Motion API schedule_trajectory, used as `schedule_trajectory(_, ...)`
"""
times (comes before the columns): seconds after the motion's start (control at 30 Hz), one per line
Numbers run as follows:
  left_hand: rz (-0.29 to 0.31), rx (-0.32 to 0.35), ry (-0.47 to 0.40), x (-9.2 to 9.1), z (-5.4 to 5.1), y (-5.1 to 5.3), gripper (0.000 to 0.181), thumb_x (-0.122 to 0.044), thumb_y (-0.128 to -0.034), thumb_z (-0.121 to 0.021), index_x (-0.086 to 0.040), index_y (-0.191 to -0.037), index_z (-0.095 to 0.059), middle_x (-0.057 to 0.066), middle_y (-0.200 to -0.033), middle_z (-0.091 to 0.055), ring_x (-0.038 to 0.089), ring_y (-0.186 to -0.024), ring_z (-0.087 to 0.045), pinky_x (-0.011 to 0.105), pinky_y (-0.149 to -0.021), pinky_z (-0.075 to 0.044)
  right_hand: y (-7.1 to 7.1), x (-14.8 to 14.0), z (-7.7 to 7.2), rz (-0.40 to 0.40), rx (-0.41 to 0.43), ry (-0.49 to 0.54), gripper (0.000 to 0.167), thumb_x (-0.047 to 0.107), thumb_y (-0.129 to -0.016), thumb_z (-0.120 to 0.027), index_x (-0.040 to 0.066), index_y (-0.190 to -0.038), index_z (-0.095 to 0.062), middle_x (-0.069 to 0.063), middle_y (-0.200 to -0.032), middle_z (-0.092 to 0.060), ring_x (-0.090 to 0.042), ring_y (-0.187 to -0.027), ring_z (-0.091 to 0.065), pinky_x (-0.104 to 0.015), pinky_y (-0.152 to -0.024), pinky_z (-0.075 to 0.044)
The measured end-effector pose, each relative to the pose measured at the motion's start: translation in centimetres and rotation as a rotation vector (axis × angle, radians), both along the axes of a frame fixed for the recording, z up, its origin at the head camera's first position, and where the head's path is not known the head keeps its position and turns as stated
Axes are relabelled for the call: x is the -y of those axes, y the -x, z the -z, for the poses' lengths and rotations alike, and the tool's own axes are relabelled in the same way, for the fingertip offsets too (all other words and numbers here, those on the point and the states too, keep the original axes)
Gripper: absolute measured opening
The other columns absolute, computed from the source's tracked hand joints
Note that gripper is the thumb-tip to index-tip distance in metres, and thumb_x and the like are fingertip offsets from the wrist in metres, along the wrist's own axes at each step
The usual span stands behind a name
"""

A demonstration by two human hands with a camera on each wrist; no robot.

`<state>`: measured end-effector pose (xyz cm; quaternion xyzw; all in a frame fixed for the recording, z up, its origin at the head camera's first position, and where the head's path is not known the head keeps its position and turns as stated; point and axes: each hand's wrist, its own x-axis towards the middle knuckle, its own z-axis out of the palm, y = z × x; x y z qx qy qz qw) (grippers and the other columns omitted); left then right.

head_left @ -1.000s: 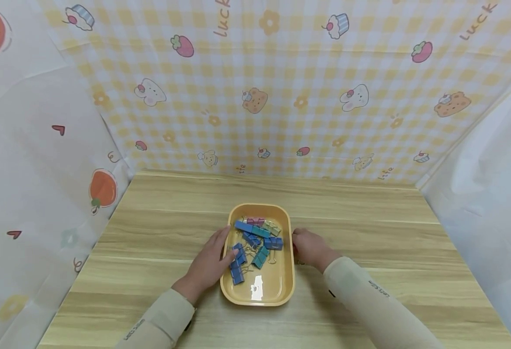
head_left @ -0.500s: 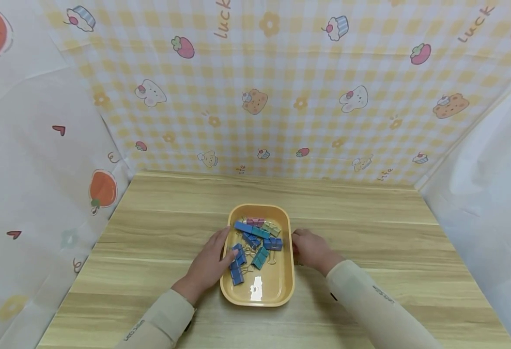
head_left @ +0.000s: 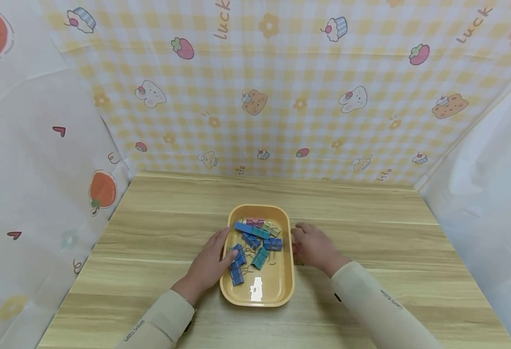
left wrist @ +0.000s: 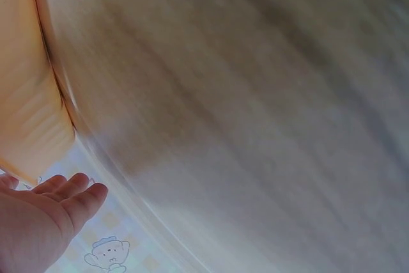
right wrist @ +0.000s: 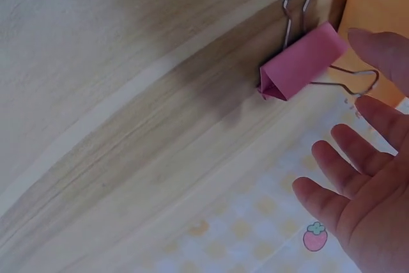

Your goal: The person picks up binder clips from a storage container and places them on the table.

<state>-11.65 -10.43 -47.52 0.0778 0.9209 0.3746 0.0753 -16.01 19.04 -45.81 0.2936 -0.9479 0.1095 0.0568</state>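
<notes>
A yellow tray (head_left: 259,298) stands on the table, holding several binder clips: blue (head_left: 237,275), teal (head_left: 260,258), magenta (head_left: 255,222) and pale yellow (head_left: 271,229). On the tray's left side, my left hand (head_left: 209,257) grips the wall, thumb over the rim and fingers outside. In the left wrist view those fingers (left wrist: 77,206) lie near the tray's outer wall. My right hand (head_left: 314,247) is just right of the tray, its fingers spread apart and holding nothing. Close to its thumb, a pink binder clip (right wrist: 303,62) sits on the table in the right wrist view; my hand mostly hides it from the head view.
The wood-grain table (head_left: 368,218) runs back to a yellow checked cloth (head_left: 281,121) hung behind it. White cloths hang at the left (head_left: 33,179) and right (head_left: 490,169) sides.
My right hand has shifted slightly to the right, and its fingers have loosened and spread. My left hand and the tray stay where they were.
</notes>
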Motion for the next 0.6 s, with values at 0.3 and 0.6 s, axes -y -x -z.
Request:
schedule_trajectory(0.3, 0.0, 0.0, -0.002, 0.0, 0.1, 0.0, 0.069, -0.04, -0.0976, -0.054, -0.017, -0.155, -0.023, 0.014, -0.156, -0.027, 0.037, -0.141, -0.029, 0.055, -0.11, -0.03, -0.4, -0.3, -1.0, 0.056, 0.026, 0.013, 0.052, 0.02, -0.08, -0.079, 0.0, -0.123, -0.059, -0.025, -0.126, -0.056, -0.042, -0.118, -0.053, -0.055, -0.094, -0.048)
schedule_trajectory(0.6, 0.003, -0.001, -0.005, 0.0, 0.0, 0.0, 0.069, -0.039, -0.0977, -0.054, -0.016, -0.155, -0.023, 0.015, -0.156, -0.028, 0.037, -0.141, -0.03, 0.055, -0.111, -0.03, -0.7, 0.0, -2.4, 0.072, 0.056, 0.01, 0.059, 0.026, -0.08, -0.08, 0.001, -0.128, -0.056, -0.024, -0.131, -0.053, -0.041, -0.122, -0.051, -0.053, -0.101, -0.043)
